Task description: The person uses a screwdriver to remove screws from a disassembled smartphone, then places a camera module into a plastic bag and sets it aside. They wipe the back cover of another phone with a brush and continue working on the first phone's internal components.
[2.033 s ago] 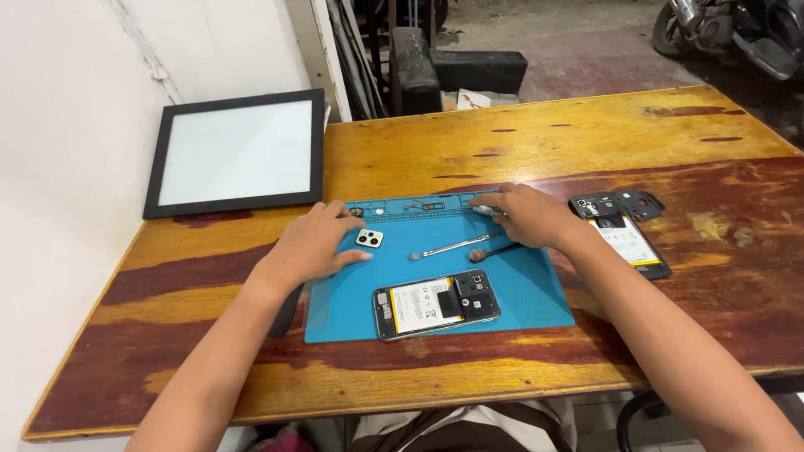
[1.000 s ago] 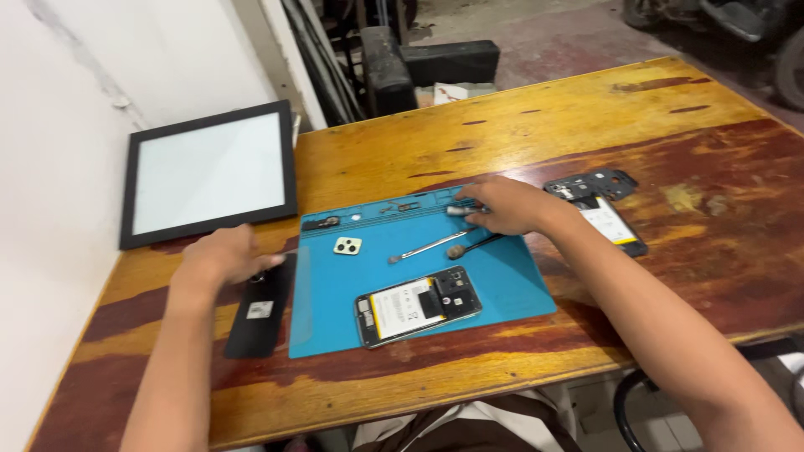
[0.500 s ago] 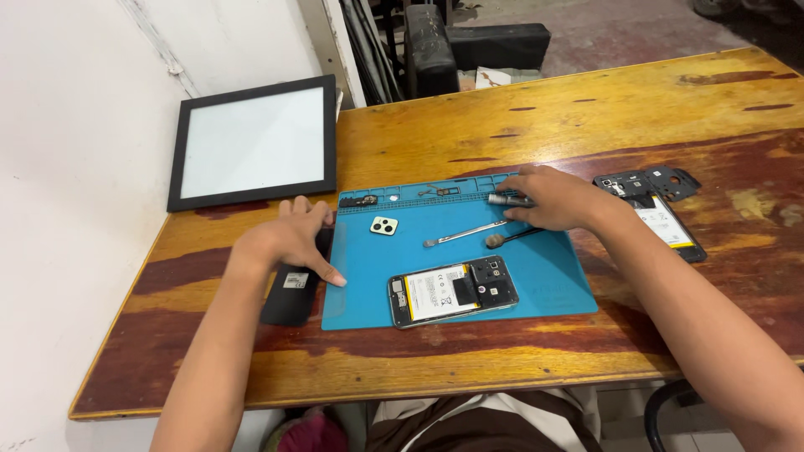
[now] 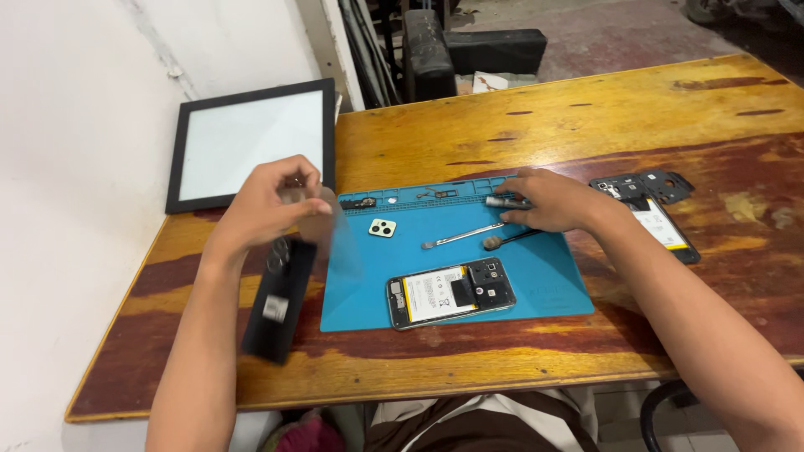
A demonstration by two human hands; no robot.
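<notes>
1. Worn wooden table (image 4: 536,109), orange-brown with dark red patches, butted against a white wall on the left; dim workshop floor and a dark bench at the far side.
2. Far left: flat black-framed white panel (image 4: 251,142) lying on the table, just beyond the left hand.
3. Left hand (image 4: 268,201) is raised off the table, fingers curled shut on the far end of a slim black rectangular phone cover (image 4: 279,303). Cover is motion-blurred. Its long axis runs near-to-far, near end hanging low toward the near table edge, just left of the mat.
4. Centre: blue silicone repair mat (image 4: 536,276). On it, left to right: a small pale square camera-lens piece (image 4: 383,228) near the far left corner, an opened smartphone with yellow-white battery exposed (image 4: 451,292) lying crosswise near the mat's near edge, a thin metal pry tool (image 4: 462,237), and a small black-handled brush (image 4: 507,240).
5. Key relation: the opened smartphone sits to the right of and nearer than the left hand, well apart from it; its long axis is left-right, roughly square to the cover's axis. Both hands are about equally far from it; the right hand is far-right of it.
6. Right hand (image 4: 553,201) rests palm-down at the mat's far edge, fingers bent over a short grey metal screwdriver-like tool (image 4: 502,202). Touching it; a firm grip I cannot tell.
7. Far right: black plastic inner phone frame (image 4: 641,184) touching a second smartphone with a light face (image 4: 662,228), both off the mat, just right of the right wrist.
</notes>
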